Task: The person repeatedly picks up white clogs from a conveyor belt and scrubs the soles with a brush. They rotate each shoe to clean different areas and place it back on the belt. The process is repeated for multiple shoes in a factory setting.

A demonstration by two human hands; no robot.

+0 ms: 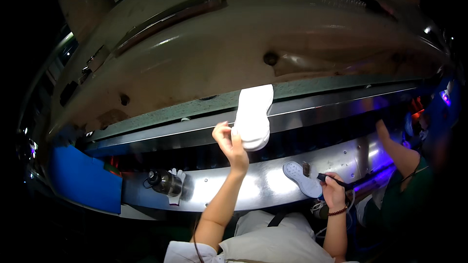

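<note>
White, bright-lit shoe sole (254, 117): beyond the ledge, overlapping a long, straight metal rail (195, 132) in view; its far end reaches the lower rim of a big, cream-brown, curved hood (209, 63).
Left hand (233, 148): beyond the ledge, thumb against the white sole's left edge, other fingers half bent away to the left; whether it has a firm hold, I cannot tell.
Curved, shiny metal ledge (258, 185): runs crosswise in front of the person.
Right hand (334, 190): over the right part of the ledge, fingers closed round a slim black handle (322, 177); a dark red beaded bracelet (337, 211) circles its wrist.
Brown, bristle-like tuft (306, 168): over the ledge, just beyond the handle's left end; whether the two are joined, I cannot tell.
Pale blue-grey shoe sole (303, 181): on the right part of the ledge, slanting, the broader, dotted end farther from the person; the tuft is at its right edge.
Dark, see-through bottle with a black lid (168, 183): lying near the ledge's left end.
White cloth glove (174, 199): on the ledge, partly hidden by the bottle.
Flat blue panel (85, 180): at the ledge's left end.
Co-worker's bare arm (400, 152): by the ledge's right end, a dark green sleeve above its elbow.
</note>
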